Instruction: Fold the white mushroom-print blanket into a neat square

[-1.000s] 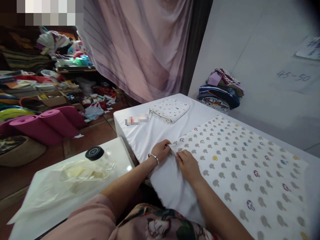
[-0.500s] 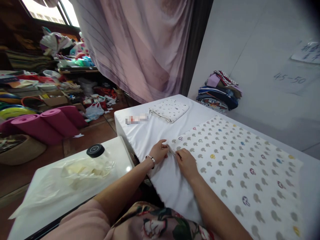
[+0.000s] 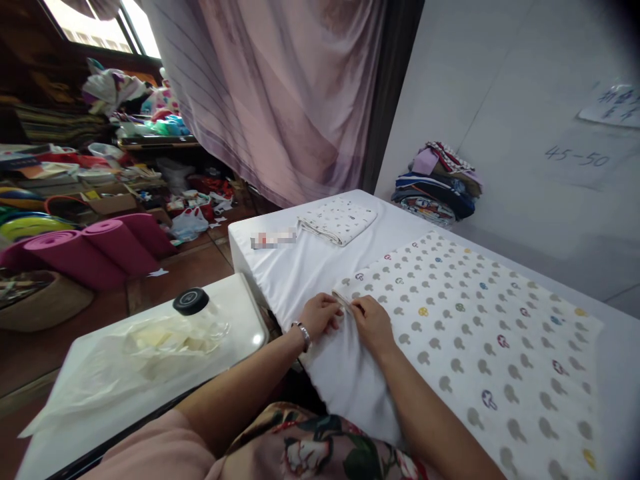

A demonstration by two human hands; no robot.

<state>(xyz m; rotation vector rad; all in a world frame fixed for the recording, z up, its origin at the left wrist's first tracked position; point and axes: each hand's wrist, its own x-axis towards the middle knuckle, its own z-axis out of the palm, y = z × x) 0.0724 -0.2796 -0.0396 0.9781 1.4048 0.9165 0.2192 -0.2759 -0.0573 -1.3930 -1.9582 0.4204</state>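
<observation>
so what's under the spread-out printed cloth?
The spread-out printed cloth lies on a white sheet, visible past its far and left edges. Anything else beneath its middle is covered and can't be seen.

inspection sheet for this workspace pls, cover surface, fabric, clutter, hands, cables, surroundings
Surface: white-covered table, cover wrinkled near the hands.
Fabric: patterned fabric spread mostly flat, its near-left corner bunched at the fingers; folded fabric lies apart, farther back.
Clutter: black round object and crumpled translucent plastic on the white side surface.
Hands: right hand pinches the fabric's edge; left hand is at the same corner, grip unclear.
Cables: nothing seen.
Surroundings: pink rolled mats left, hanging curtain behind, stacked textiles by the pale wall.
</observation>
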